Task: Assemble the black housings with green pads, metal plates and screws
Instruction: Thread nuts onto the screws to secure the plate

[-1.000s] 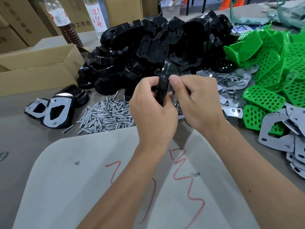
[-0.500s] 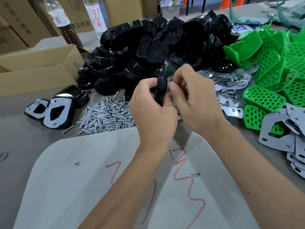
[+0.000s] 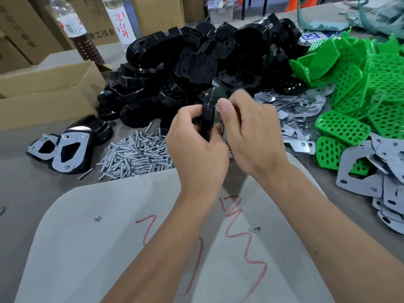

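Both my hands hold one black housing (image 3: 207, 112) upright above the table's middle. My left hand (image 3: 196, 149) grips it from the left side. My right hand (image 3: 251, 136) pinches a thin metal plate (image 3: 217, 115) against the housing's right face, thumb on top. Behind them rises a big heap of black housings (image 3: 196, 62). Green perforated pads (image 3: 360, 84) are piled at the right, loose metal plates (image 3: 295, 110) lie beside them, and a heap of silver screws (image 3: 135, 156) lies to the left of my hands.
Two finished housings with plates (image 3: 65, 149) lie at the left, another black housing (image 3: 91, 127) behind them. An open cardboard box (image 3: 43, 95) and two bottles (image 3: 72, 29) stand at the back left. More grey plates (image 3: 382, 182) lie at the right. A white sheet with red marks (image 3: 131, 248) covers the front.
My right hand's fingers have shifted on the housing, thumb now on the plate's top edge. The housing stays in the same place and my left hand keeps its grip.
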`<state>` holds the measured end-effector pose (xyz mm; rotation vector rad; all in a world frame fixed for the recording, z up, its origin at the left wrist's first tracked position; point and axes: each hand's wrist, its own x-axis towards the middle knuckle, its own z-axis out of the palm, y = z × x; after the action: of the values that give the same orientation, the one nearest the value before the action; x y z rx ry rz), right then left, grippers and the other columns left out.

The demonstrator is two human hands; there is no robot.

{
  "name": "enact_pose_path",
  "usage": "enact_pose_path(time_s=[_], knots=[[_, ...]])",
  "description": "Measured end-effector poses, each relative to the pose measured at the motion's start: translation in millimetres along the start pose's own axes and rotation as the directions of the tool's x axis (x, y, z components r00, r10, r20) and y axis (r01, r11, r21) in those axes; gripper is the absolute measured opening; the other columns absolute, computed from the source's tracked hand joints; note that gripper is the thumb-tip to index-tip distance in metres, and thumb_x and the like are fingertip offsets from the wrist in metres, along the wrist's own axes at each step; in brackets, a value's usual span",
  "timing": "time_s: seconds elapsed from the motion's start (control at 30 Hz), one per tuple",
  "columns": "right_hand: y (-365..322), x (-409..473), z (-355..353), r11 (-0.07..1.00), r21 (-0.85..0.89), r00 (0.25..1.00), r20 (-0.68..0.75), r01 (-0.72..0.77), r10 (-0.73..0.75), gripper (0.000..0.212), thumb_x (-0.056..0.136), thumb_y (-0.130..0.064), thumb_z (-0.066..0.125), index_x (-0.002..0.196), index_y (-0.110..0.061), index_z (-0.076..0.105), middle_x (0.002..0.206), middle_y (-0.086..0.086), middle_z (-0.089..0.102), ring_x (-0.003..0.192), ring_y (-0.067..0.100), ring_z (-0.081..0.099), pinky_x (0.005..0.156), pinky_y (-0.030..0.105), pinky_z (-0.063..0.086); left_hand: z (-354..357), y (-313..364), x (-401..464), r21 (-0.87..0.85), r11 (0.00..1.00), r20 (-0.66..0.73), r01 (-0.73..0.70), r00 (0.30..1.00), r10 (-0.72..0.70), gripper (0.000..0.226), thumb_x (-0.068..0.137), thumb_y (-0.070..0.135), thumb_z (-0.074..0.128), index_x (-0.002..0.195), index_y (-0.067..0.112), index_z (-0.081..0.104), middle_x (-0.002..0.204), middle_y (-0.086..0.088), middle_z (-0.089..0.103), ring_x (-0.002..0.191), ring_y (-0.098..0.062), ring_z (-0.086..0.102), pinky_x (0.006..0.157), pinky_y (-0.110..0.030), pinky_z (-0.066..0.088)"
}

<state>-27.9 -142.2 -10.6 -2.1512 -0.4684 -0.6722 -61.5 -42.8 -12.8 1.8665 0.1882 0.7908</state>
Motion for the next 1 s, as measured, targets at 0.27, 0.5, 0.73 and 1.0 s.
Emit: enact_pose_path(time_s=[0.27,0.5,0.73,1.0], knots=[[0.6,0.6,2.2,0.999,-0.008,0.998,-0.027,0.052,-0.052,0.03,0.108,-0.033,0.047,0.084,-0.014,0.047,0.058,-0.014,0.041,0.054,0.017,0.043,0.057,0.039,0.037,-1.6,-2.6,3.8,-0.006,1.0,-0.009,-0.014,1.0,0.014,0.018,0.089,0.015,0.077,0.103,0.015,0.068,0.09,0.002,0.071,0.083,-0.023,0.068,0.075,-0.046,0.056],[0.0,1.1,3.3,0.997,-0.045,0.998,-0.026,0.056,-0.057,0.031,0.109,-0.026,0.046,0.08,-0.015,0.043,0.063,-0.011,0.039,0.061,0.022,0.041,0.057,0.046,0.04,-4.8,-5.9,8.4,0.013,0.999,0.02,-0.042,0.999,0.041,0.021,0.086,0.012,0.079,0.104,0.015,0.068,0.093,0.003,0.072,0.084,-0.021,0.069,0.076,-0.045,0.057],[0.8,-1.8,4.2,0.997,0.017,0.998,0.005,0.069,-0.069,0.016,0.103,-0.015,0.055,0.089,-0.009,0.051,0.074,-0.008,0.049,0.069,0.019,0.046,0.064,0.04,0.04,-4.3,-6.9,9.4,0.022,0.995,-0.014,-0.094,0.995,0.094,0.018,0.089,0.015,0.078,0.104,0.014,0.068,0.095,0.005,0.071,0.084,-0.02,0.068,0.074,-0.042,0.056],[1.3,0.9,4.7,0.998,0.001,0.996,-0.055,0.065,-0.065,0.021,0.107,-0.018,0.051,0.09,-0.006,0.053,0.069,-0.006,0.051,0.061,0.02,0.046,0.059,0.041,0.04,-4.0,-5.8,7.1,0.054,0.991,0.012,-0.123,0.992,0.123,0.022,0.085,0.006,0.075,0.104,0.015,0.068,0.097,0.006,0.07,0.085,-0.018,0.068,0.076,-0.042,0.056]])
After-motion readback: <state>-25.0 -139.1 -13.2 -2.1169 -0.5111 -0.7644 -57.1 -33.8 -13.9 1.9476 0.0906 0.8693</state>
